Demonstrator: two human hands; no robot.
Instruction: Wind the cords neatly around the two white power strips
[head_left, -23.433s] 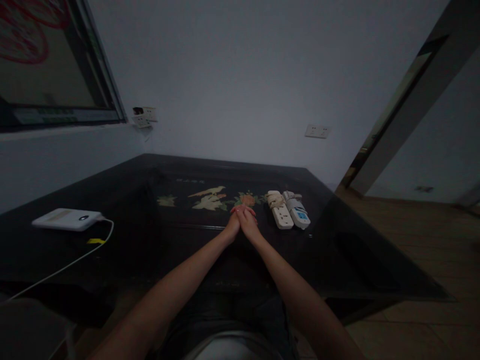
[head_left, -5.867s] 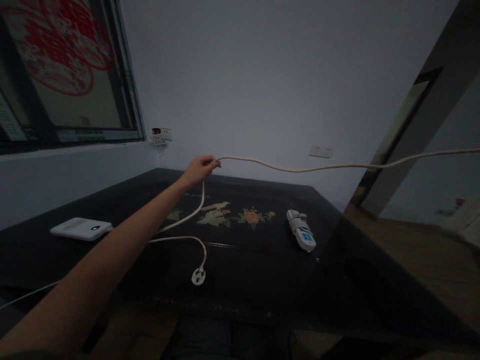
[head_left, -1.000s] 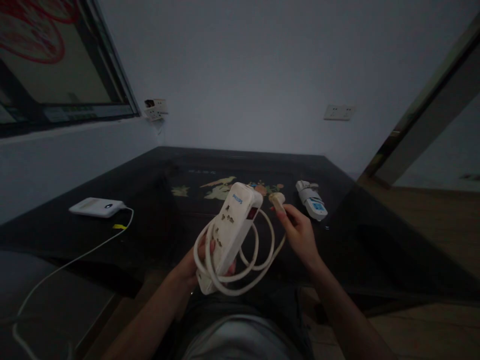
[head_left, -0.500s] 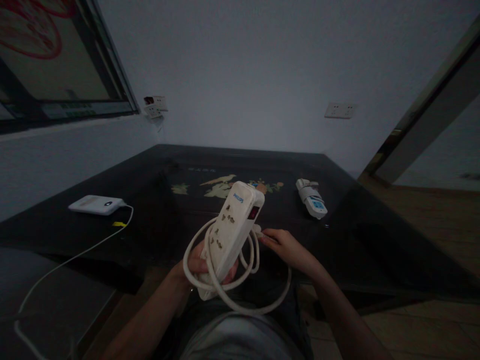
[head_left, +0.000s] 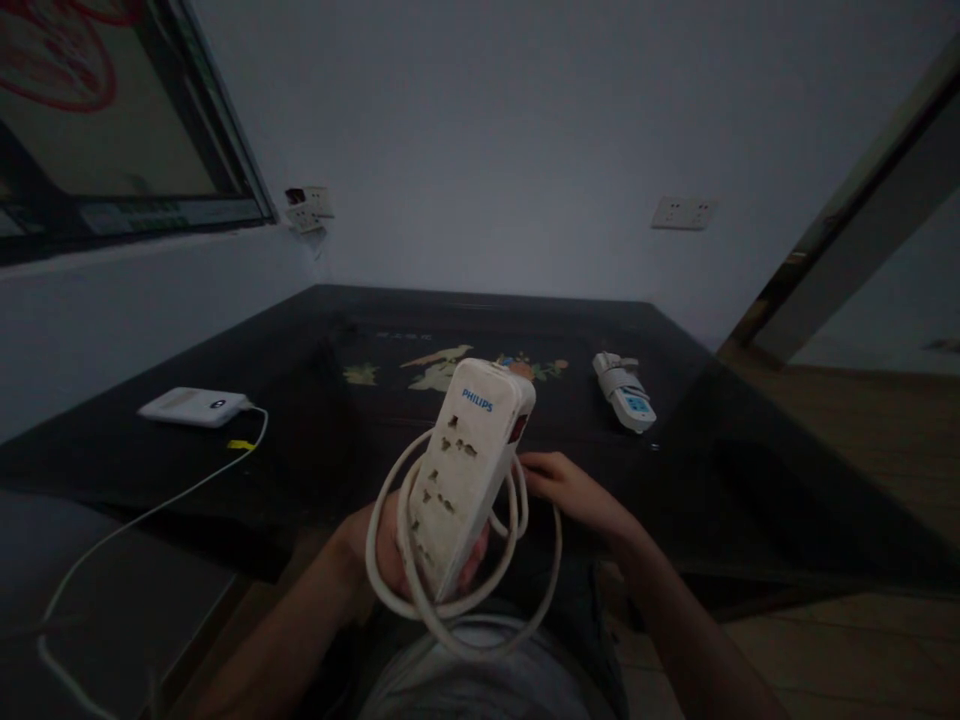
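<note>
A white Philips power strip stands tilted up in front of me, its sockets facing me and a dark red switch on its right side. My left hand is wrapped round its lower part, partly hidden behind the strip and the cord. Loops of its white cord hang around the strip and over that hand. Just right of the strip, my right hand has its fingers closed on the cord; their tips are partly hidden behind the loops.
On the dark table lie a white power bank with a cable running off the left edge, a small yellow tag, and another power strip with its cord wound round it. Wall sockets are behind.
The power strip has turned so that its socket face shows more squarely. My right hand has come slightly closer to it, and the hanging cord loop has drawn in and hangs lower.
</note>
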